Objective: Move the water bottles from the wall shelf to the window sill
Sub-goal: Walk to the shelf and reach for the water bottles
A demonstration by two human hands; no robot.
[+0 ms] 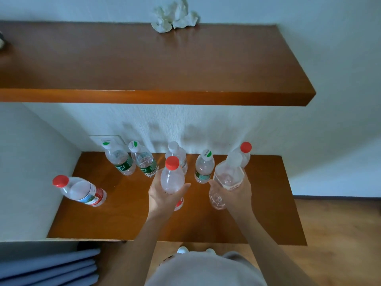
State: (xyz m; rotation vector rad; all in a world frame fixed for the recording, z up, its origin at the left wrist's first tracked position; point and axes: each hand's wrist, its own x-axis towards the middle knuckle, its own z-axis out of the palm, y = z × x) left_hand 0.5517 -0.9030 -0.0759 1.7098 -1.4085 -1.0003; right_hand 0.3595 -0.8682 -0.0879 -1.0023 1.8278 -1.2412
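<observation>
Clear plastic water bottles: eight.
- red-capped bottles (82,191) (172,178) (246,147): three
- green-labelled bottles (121,159) (145,162) (204,168): three
- white-capped bottles (177,153) (228,172): two

Brown wooden shelves (144,58) (123,213): two.
Crumpled white paper wad (175,16): one.

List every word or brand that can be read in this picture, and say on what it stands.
"C'estbon", small, roughly legible: on the cap right of centre.
Two caps at left: similar print, less clear.
Green labels: too small to read.
Red label of the far-left bottle: blurred.
Label of the red-cap bottle in the left hand: mostly hidden.
Label of the clear bottle in the right hand: blurred.
</observation>
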